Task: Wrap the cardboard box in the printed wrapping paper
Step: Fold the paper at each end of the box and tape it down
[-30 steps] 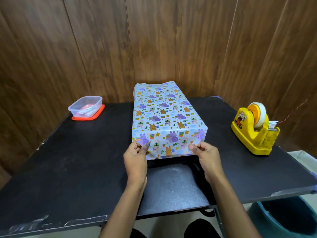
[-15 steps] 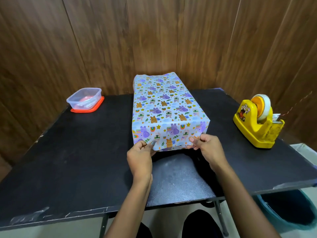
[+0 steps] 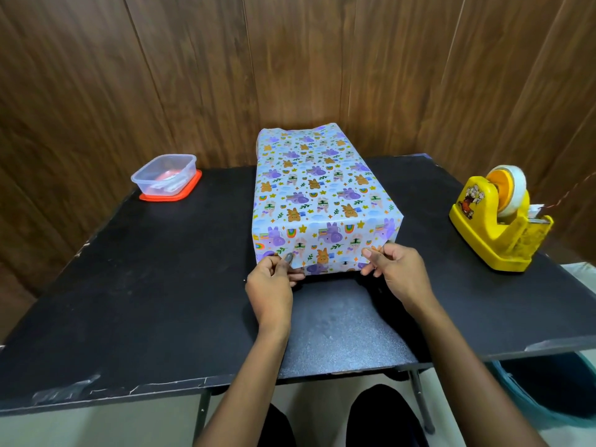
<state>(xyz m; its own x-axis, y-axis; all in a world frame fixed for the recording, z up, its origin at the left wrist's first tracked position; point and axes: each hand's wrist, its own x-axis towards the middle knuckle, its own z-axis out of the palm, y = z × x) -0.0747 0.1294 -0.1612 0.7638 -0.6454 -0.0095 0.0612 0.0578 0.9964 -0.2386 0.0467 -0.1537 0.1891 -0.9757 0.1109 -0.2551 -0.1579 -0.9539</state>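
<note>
**Both hands at the near end of the papered box**

We see the printed wrapping paper (image 3: 322,195) covering the top, the left side and the near end of a long box shape that lies lengthwise in the middle of the black table (image 3: 129,301). Its far end is close to the wood-panelled wall (image 3: 129,75). The cardboard box itself is hidden under the paper, so we cannot see any of it.

The left hand (image 3: 271,285) is at the lower left corner of the near end. Its grip is a pinch, with thumb and forefinger closed on the paper's bottom edge. The right hand (image 3: 400,275) is at the lower right corner of the same end. Its grip is also a pinch on the paper, with the other fingers curled beneath. Both forearms reach in from the near edge of the table.

Between the arms, just in front of the box, the table has a dull grey patch (image 3: 338,333).

A yellow tape dispenser (image 3: 496,227) holding a roll of tape stands on the right of the table, well apart from the box. At the far left a clear plastic tub (image 3: 164,174) sits on a red lid (image 3: 190,193). A blue bin (image 3: 554,391) shows below the table's right edge.
</note>
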